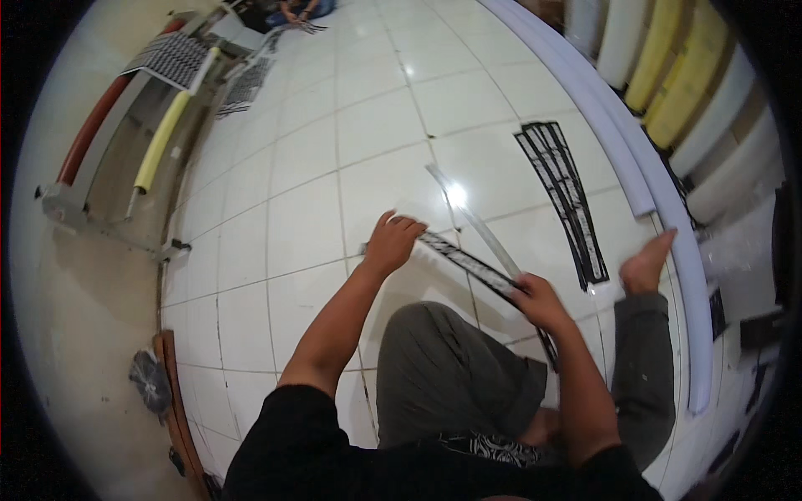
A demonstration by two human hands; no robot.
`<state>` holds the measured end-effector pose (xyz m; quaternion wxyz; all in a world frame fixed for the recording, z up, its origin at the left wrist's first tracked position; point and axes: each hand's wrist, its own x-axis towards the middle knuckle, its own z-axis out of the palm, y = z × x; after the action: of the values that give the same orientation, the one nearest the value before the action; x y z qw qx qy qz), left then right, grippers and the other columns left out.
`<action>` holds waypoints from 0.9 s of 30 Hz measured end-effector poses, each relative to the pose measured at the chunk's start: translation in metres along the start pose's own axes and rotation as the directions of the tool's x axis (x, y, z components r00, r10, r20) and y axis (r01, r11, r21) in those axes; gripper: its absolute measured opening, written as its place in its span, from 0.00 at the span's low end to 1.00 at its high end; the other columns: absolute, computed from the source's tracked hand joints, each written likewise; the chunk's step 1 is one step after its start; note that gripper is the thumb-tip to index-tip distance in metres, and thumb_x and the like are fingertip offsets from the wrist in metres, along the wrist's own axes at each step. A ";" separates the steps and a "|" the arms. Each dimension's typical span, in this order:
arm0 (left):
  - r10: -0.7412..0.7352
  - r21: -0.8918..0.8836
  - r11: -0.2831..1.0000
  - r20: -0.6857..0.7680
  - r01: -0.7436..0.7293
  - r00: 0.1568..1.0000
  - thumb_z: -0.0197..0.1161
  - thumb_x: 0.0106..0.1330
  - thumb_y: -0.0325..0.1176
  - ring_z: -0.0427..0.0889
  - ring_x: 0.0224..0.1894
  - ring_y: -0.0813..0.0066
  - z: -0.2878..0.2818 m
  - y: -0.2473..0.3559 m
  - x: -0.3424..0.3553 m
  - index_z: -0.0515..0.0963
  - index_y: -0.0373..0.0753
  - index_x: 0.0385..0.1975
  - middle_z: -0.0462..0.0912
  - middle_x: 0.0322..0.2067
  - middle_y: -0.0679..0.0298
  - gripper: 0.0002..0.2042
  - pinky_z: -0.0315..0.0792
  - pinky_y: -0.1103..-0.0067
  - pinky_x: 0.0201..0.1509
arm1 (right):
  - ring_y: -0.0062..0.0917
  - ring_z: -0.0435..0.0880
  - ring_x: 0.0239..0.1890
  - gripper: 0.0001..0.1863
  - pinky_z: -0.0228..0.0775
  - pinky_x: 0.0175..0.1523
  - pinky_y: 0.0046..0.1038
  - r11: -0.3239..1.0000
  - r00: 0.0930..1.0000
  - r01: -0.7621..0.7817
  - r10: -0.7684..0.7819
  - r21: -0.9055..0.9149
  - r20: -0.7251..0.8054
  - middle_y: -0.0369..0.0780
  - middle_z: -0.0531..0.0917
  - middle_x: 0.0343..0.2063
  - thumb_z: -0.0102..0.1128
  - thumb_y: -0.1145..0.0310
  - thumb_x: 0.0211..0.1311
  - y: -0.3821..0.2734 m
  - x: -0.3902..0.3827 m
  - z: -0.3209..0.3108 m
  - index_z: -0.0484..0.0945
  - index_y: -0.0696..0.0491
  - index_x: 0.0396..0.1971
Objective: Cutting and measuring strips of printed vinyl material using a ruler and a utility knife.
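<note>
Between my two hands stretches a long black strip with white printing (468,262), slanting down to the right above the tiled floor. My left hand (394,242) is closed round its upper left end. Farther along, my right hand (539,301) grips the strip, and a dark tail of it hangs below that hand toward my knee. A narrow clear or pale strip (474,219) runs from the floor ahead down to my right hand; whether that hand holds it too I cannot tell. Several similar black printed strips (561,196) lie fanned out and overlapping on the floor at the right.
Long pale lilac rolls (618,159) lie along the right, beside my bare foot (647,263). Yellow and white rolls (689,75) line the far right. At left stands a roller frame (71,204) with a printed sheet (171,58). Another person (296,10) sits at the far end.
</note>
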<state>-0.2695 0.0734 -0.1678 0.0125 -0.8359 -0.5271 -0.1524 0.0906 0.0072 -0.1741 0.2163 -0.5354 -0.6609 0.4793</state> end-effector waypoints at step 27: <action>-0.448 -0.715 0.188 0.547 0.673 0.707 0.63 0.67 0.37 0.53 0.76 0.46 0.154 0.257 0.160 0.38 0.25 0.75 0.51 0.73 0.34 0.46 0.50 0.68 0.79 | 0.53 0.72 0.61 0.50 0.64 0.67 0.46 0.773 0.776 -0.384 -0.026 -0.505 -0.630 0.54 0.71 0.62 0.76 0.55 0.51 0.099 0.035 -0.097 0.59 0.62 0.69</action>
<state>0.0585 0.1275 -0.2355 -0.5385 -0.4671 -0.6314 -0.3051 0.2064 0.0749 -0.2246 0.1820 -0.7635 -0.6164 0.0633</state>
